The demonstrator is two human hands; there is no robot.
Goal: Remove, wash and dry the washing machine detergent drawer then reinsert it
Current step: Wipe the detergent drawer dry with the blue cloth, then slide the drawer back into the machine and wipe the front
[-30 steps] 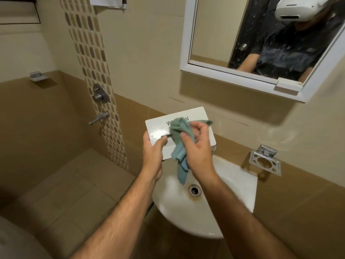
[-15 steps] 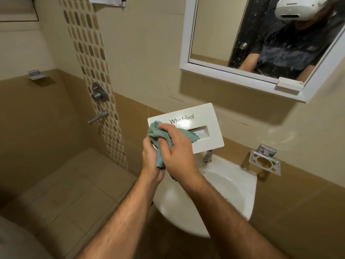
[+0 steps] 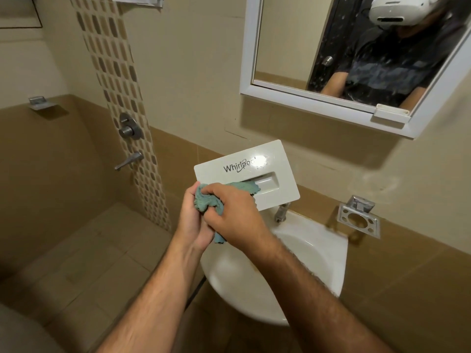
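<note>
While left hand (image 3: 191,220) grips drawer (image 3: 244,169) (over sink (image 3: 328,253)), right hand (image 3: 237,215) clutches cloth (image 3: 209,202).

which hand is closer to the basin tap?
Right. The right hand grips the cloth just left of the tap; the left hand sits behind it, farther left.

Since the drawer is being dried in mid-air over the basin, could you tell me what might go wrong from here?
1. The left hand holds the detergent drawer only at its lower left corner while the right hand rubs the green cloth against it; a firm wipe might twist it loose onto the sink or tap.
2. The cloth covers little of the front panel, and the handle recess looks hard to reach, so moisture may stay there.
</note>
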